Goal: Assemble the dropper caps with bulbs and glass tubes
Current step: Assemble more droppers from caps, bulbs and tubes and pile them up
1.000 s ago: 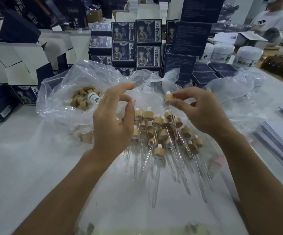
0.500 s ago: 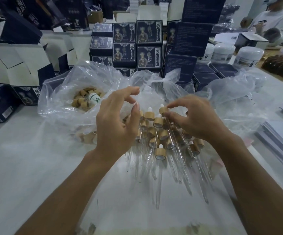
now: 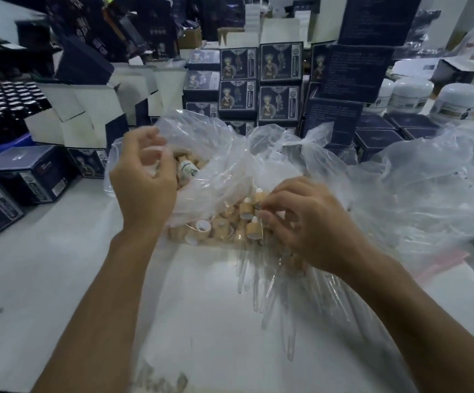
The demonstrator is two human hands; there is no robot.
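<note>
Crowded packing table (image 3: 45, 279), dark boxes (image 3: 279, 80) stacked behind. Right hand (image 3: 309, 225) rests on the assembled droppers (image 3: 254, 228), fingers curled over them — glass tubes (image 3: 258, 282) pointing toward the person. Left hand (image 3: 142, 180) hovers loosely curled, empty, nearest the bag of caps (image 3: 190, 168) just ahead.

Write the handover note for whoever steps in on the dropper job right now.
Left hand: over the mouth of the plastic bag of loose caps, fingers loosely curled; whether it holds anything is not visible.
Right hand: on the pile of finished droppers, fingertips at one cap.
Done: a pile of droppers with caps, bulbs and glass tubes, lying on plastic sheet on the table.
Left: the loose caps in the bag; more near its front edge.
</note>
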